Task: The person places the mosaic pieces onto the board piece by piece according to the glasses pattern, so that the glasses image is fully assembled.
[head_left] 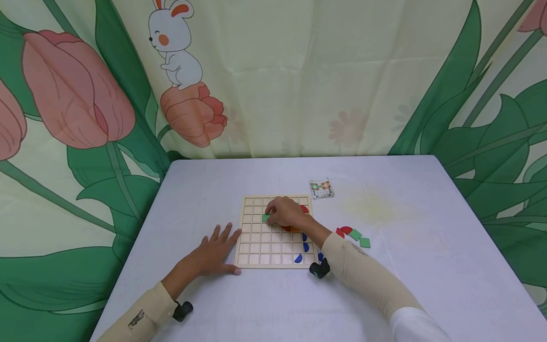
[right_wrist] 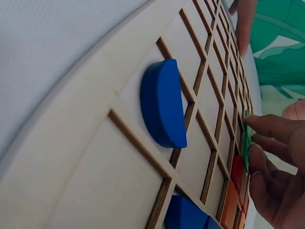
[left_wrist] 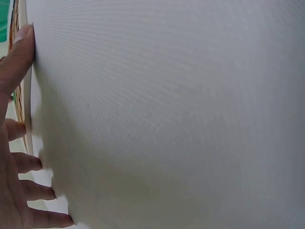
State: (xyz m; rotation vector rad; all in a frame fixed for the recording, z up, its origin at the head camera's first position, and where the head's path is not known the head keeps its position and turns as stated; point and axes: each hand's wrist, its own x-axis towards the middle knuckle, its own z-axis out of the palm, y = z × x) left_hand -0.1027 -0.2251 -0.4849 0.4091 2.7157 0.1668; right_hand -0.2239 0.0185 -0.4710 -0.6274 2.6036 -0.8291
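A wooden grid board (head_left: 252, 259) lies flat on the white-covered table. Over its upper middle, my right hand (head_left: 284, 211) pinches a green square tile (head_left: 266, 218) at one of the cells. The right wrist view shows thumb and fingers around that green tile (right_wrist: 246, 143). Red and orange pieces (right_wrist: 230, 202) sit in cells below this hand, partly covered by it. My left hand (head_left: 213, 254) lies spread with straight fingers at the board's left edge; the thumb (left_wrist: 19, 55) touches the board's side. A blue half-round piece (right_wrist: 164, 105) rests across a cell near the board's front.
More blue half-round pieces (head_left: 306, 247) are along the board's right side. Right of the board lie loose red pieces (head_left: 346, 230) and green squares (head_left: 365, 242). A small pattern card (head_left: 321, 189) lies beyond the board's far right corner. A printed curtain (head_left: 278, 95) hangs behind the table.
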